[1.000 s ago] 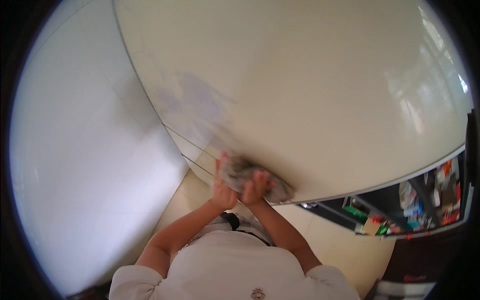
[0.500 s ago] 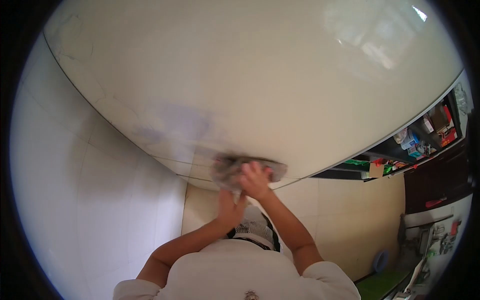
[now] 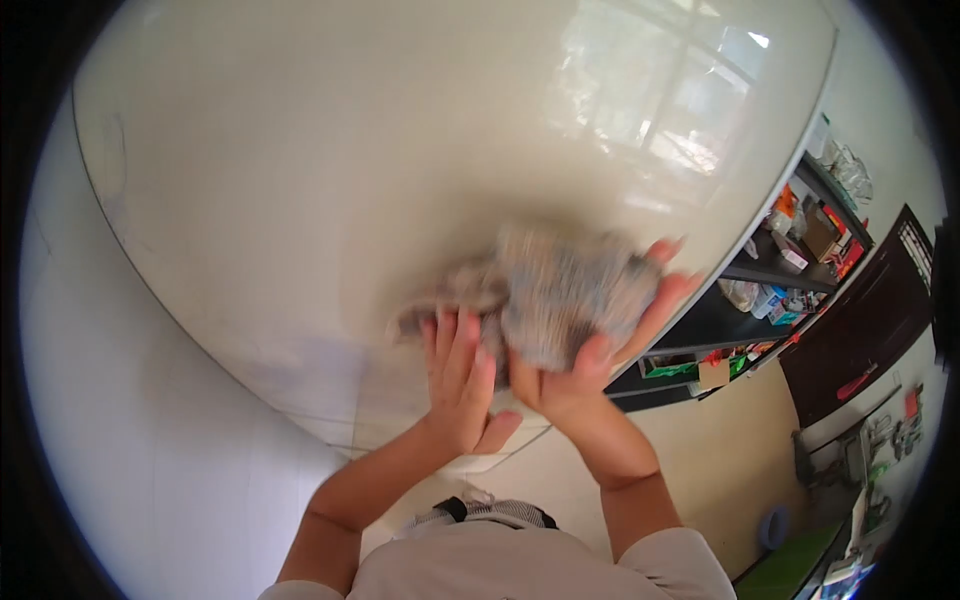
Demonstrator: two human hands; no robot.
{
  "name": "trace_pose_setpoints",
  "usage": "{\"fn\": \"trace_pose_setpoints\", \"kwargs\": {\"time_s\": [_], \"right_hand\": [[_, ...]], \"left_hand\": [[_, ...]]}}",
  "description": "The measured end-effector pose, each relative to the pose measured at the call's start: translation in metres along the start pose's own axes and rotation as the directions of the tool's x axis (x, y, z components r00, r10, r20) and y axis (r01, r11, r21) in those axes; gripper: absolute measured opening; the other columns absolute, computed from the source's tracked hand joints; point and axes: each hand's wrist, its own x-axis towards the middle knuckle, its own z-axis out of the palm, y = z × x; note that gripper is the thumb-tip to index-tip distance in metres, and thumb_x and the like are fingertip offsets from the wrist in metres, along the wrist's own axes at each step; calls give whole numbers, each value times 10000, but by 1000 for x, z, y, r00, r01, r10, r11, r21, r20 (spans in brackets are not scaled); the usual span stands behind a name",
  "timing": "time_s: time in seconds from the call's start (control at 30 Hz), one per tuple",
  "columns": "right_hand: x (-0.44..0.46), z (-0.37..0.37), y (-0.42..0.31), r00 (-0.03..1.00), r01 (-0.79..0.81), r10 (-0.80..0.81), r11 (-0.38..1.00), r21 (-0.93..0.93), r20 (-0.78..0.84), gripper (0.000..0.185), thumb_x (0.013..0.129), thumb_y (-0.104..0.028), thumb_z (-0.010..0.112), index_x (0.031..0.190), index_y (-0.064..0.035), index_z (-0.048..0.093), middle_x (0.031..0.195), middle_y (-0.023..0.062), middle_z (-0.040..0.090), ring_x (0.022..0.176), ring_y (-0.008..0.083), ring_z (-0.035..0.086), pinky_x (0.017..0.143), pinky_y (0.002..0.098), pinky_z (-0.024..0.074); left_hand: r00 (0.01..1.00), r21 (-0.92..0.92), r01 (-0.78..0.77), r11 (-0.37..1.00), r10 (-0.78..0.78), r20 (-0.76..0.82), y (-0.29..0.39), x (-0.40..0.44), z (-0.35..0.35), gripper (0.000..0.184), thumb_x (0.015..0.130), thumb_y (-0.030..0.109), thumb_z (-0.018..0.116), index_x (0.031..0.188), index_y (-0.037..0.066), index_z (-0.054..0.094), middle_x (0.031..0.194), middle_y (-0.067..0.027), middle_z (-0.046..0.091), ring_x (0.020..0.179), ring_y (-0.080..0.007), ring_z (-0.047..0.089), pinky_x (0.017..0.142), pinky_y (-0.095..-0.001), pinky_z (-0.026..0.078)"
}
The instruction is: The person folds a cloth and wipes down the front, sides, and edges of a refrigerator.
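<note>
A crumpled grey-brown cloth [image 3: 570, 290] lies spread against a glossy cream surface [image 3: 300, 180]. My right hand [image 3: 600, 350] holds the cloth's right part, with the thumb and fingers around its edge and some fingertips reaching past it. On the cloth's lower left part rests my left hand [image 3: 462, 385], fingers stretched upward and the thumb out to the side. The cloth is blurred by motion, and part of it is hidden by my fingers.
Dark shelves [image 3: 755, 270] with boxes, bags and packets stand at the right. Beyond them are a dark door [image 3: 860, 330] and a blue basin [image 3: 773, 527] on the floor. A pale tiled wall [image 3: 160, 400] fills the left side.
Both hands and the cloth have come higher on the surface, and the cloth has opened out. My right hand has moved right, away from my left. The view has turned toward the shelves.
</note>
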Motion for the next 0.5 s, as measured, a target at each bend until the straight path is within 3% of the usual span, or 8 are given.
{"fn": "trace_pose_setpoints", "kwargs": {"time_s": [0.03,0.07,0.2,0.27,0.3,0.37,0.47,0.5], "right_hand": [[-13,-5,-3,998,-23,21,999,37,62,790,781,-186,665,1404,-276,187,1447,343,4,1297,591,102,1009,665,124],[-32,-11,-6,992,-51,42,996,71,123,895,786,-163,666,1466,-288,96,1449,345,-61,1308,589,55,1017,660,116],[-165,-33,2,969,-9,7,1000,7,247,823,823,-228,625,1462,-234,106,1435,365,61,1290,599,127,1013,683,103],[-194,-39,6,990,-33,41,998,-55,133,620,802,-246,629,1341,-216,324,1437,314,175,1279,562,226,1009,683,127],[-195,-38,10,996,-46,52,996,-78,74,530,791,-255,631,1280,-207,433,1438,289,232,1274,543,276,1006,683,139],[-146,-47,10,985,45,-28,994,-98,171,500,794,-205,615,1270,-163,467,1412,304,274,1285,529,271,1017,675,126],[-32,-58,31,986,43,-39,999,-22,161,472,781,-128,594,1246,-110,517,1372,330,326,1300,524,245,1038,648,113],[20,-61,42,986,115,-113,993,-8,121,540,775,-100,582,1302,-101,461,1393,337,284,1304,536,220,1044,632,122]], "left_hand": [[999,99,-46,994,47,-4,3,-5,3,695,921,397,404,1430,-18,178,1441,-335,154,1339,-509,132,1045,-634,54],[1000,127,9,992,-13,27,5,-27,7,703,921,401,414,1422,-34,181,1441,-337,144,1335,-519,125,1042,-638,60],[956,124,158,980,-183,229,17,-136,27,698,904,354,492,1375,-85,223,1434,-349,117,1316,-546,114,1028,-653,88],[891,121,186,975,-220,396,28,-141,29,697,883,333,542,1353,-92,252,1425,-353,126,1305,-546,142,1020,-656,110],[913,93,188,978,-209,350,26,-133,35,684,876,329,556,1341,-88,277,1421,-346,147,1292,-544,169,1013,-653,133],[941,29,202,979,-202,272,31,-117,42,659,862,320,584,1318,-80,327,1412,-333,190,1268,-539,223,1000,-646,181],[951,165,-148,975,94,295,18,-28,43,613,834,284,615,1292,-57,392,1387,-286,297,1224,-518,311,970,-625,257],[937,139,-208,968,157,312,18,24,38,543,829,212,595,1281,-36,428,1368,-239,369,1210,-473,374,967,-574,310]]}}
